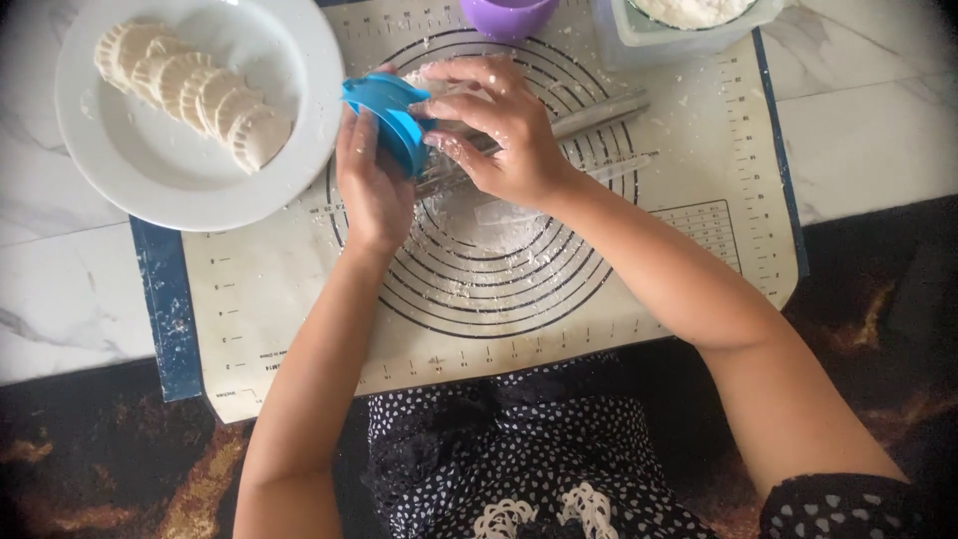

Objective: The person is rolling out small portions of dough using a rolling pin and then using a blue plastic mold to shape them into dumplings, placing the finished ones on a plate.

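Note:
My left hand [369,185] grips a blue hinged dumpling press [391,112], held on edge over the baking mat [299,289]. My right hand [499,125] reaches across from the right, its floury fingertips touching the press's open side; a bit of pale dough shows by the fingers. Under the hands lie a flat round of dough [489,225] on the mat's printed circles and a clear rolling pin [599,112]. The white plate [160,175] at the upper left carries a row of several crimped half-moon dumplings [200,95].
A purple cup [507,15] stands at the mat's far edge. To its right is a clear container of flour [689,25]. Loose flour dusts the mat. The mat lies on a white marble surface [868,130]. A dark patterned carpet [100,459] runs along the near side.

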